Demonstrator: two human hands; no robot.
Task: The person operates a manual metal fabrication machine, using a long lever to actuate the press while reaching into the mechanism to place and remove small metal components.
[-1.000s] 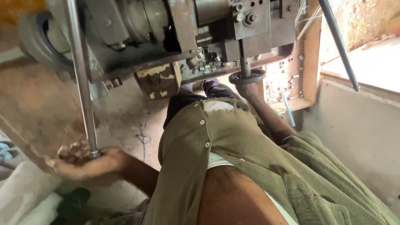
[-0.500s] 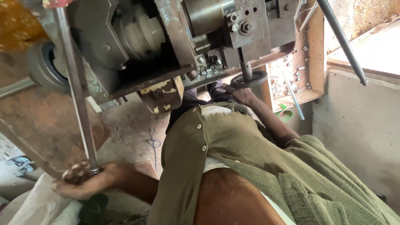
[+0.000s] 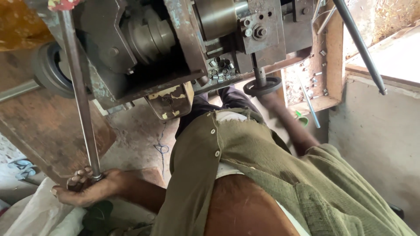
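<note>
Your left hand [image 3: 85,190] is closed around the lower end of the steel rod [image 3: 78,94], whose long axis rises away toward the machine [image 3: 144,48]; your right hand [image 3: 273,99], grip unclear, reaches the black handwheel [image 3: 262,86].

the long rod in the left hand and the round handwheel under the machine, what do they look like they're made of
Long rod: looks like bare steel, grey with a dull sheen and darker grimy patches; the left hand cups its lower end.
Round handwheel: probably cast iron or steel, dark, matt and oily-looking, on a lighter metal shaft. The right hand at the wheel is blurred, so its grip is unclear.
</note>
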